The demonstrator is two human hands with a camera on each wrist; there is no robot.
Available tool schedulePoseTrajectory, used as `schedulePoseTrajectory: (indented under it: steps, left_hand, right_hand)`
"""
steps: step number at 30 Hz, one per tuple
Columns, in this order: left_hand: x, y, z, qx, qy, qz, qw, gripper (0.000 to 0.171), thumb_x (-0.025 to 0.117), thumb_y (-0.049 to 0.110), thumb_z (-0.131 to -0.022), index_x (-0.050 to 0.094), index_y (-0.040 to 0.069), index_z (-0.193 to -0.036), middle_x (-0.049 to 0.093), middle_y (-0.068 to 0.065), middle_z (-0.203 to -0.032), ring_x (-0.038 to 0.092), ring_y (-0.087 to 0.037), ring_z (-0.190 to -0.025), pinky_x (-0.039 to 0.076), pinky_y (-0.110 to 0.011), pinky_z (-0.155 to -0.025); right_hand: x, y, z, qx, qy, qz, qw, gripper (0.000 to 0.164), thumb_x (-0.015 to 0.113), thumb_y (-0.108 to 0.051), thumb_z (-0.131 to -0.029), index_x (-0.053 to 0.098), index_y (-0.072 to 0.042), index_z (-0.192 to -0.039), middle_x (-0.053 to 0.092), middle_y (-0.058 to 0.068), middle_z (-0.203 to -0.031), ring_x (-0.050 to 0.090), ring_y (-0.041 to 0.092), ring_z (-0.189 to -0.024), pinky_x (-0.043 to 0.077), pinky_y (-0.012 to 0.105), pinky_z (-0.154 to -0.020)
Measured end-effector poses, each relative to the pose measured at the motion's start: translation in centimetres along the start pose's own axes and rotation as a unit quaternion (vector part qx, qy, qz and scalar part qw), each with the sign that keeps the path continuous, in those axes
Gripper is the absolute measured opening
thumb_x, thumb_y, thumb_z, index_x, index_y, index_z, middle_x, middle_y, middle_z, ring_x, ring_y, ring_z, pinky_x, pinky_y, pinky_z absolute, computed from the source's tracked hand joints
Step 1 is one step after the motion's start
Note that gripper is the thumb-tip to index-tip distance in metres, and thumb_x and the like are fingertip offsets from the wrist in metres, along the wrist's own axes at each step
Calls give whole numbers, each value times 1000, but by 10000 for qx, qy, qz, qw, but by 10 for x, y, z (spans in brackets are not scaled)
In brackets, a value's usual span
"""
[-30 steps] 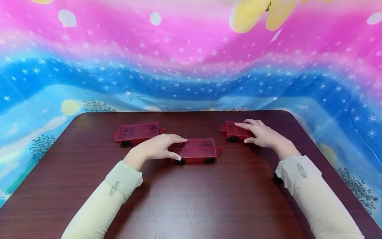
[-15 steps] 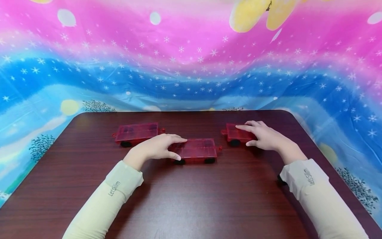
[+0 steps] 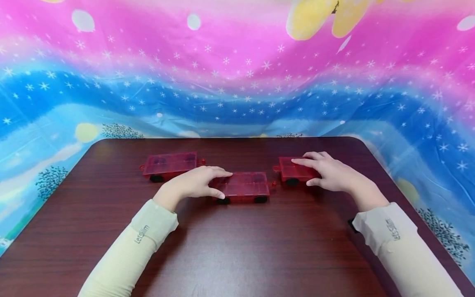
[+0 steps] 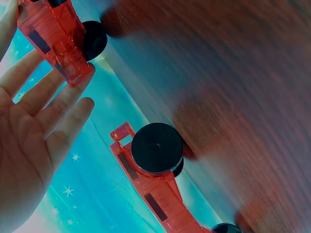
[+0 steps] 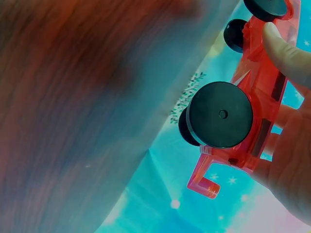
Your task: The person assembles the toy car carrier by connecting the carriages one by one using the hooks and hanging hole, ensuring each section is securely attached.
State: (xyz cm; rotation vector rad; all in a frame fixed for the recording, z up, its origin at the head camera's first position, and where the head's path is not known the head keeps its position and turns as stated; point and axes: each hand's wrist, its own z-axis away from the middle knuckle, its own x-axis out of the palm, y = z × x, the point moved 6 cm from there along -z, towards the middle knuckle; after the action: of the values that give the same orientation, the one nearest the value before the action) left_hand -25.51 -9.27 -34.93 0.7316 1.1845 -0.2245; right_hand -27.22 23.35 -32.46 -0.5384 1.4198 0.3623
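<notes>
Three flat see-through red toy wagons with black wheels are in the head view. My left hand (image 3: 198, 183) grips the left end of the middle wagon (image 3: 248, 185), thumb on the near side and fingers across the far side. A small peg (image 3: 273, 183) sticks out of that wagon's right end. Slightly farther back, my right hand (image 3: 330, 173) holds the right wagon (image 3: 289, 168) between thumb and fingers, hiding its right end. Its loop (image 3: 276, 168) points left, close above and behind the peg. In the right wrist view, a bent hook (image 5: 206, 187) shows at this wagon's other end.
The left wagon (image 3: 170, 163) stands alone behind my left hand; its wheel (image 4: 158, 148) shows large in the left wrist view. The brown wooden table (image 3: 237, 251) has rounded far corners. Behind it hangs a colourful snowflake-patterned cloth (image 3: 237, 82).
My right hand has brought the right wagon nearer to me, its loop now closer to the middle wagon's peg. The left hand and the other two wagons have stayed put.
</notes>
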Motion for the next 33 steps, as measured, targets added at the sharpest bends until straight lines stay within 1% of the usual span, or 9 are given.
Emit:
schedulePoseTrajectory:
  steps: [7,16,21,28,33]
  left_hand:
    - [0,0,0,-7,8,1,10000,71,75,41,-87,47,22,-150,45,-7,-154,42,-28,-144,36,-48,-118]
    - [0,0,0,27,45,4,10000,70,75,41,-87,47,21,-149,46,-6,-153,42,-27,-143,36,-48,-118]
    - [0,-1,0,-1,60,48,10000,71,75,41,-87,48,22,-149,46,-6,-153,43,-28,-143,36,-48,-117]
    - [1,-2,0,-3,60,60,10000,71,76,42,-86,48,22,-149,46,-6,-153,43,-28,-143,36,-48,-118]
    - [1,-3,-1,21,82,48,10000,71,76,42,-86,48,23,-149,46,-6,-154,42,-27,-143,36,-48,-118]
  right_hand:
    - [-4,-10,8,-90,71,63,9999,73,78,-21,-86,45,-27,-151,45,18,-148,39,43,-133,46,64,-99]
    - [-6,-16,19,-209,164,71,9996,73,79,-20,-85,45,-26,-150,46,17,-146,40,41,-132,47,62,-98]
    - [-4,-18,23,-260,217,26,9994,74,79,-21,-84,46,-26,-150,47,17,-145,41,41,-131,48,62,-97]
    - [4,-18,26,-135,108,16,9998,75,79,-22,-84,44,-29,-151,44,17,-148,38,41,-134,48,61,-99]
    - [7,-17,26,-107,97,28,9999,76,80,-23,-83,45,-29,-150,45,17,-148,39,40,-133,50,60,-97]
